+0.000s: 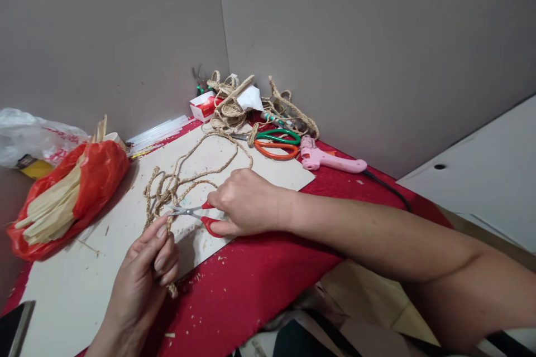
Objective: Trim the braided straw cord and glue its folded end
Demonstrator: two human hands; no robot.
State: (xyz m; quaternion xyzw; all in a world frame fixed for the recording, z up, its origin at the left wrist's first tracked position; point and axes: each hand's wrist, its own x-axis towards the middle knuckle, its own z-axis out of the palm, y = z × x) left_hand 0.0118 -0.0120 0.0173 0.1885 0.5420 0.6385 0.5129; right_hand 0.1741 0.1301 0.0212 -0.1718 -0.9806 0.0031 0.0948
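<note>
Your left hand (pixel 144 268) is pinching rough, braided cord (pixel 169 224); your right hand (pixel 247 201) is gripping red-handled scissors (pixel 189 211), their metal blades reaching the strand. You are probably trimming, and a clean snip is calling for tautness. Beyond, the cord's tangled loops are lying on a flat, pale sheet (pixel 84 284).

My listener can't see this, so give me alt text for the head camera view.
A person's right hand holds red-handled metal scissors, blades at a tan braided cord pinched in the left hand. Around them lie a cream sheet on red cloth, a red plastic bag of pale strips, and a pink glue gun.
</note>
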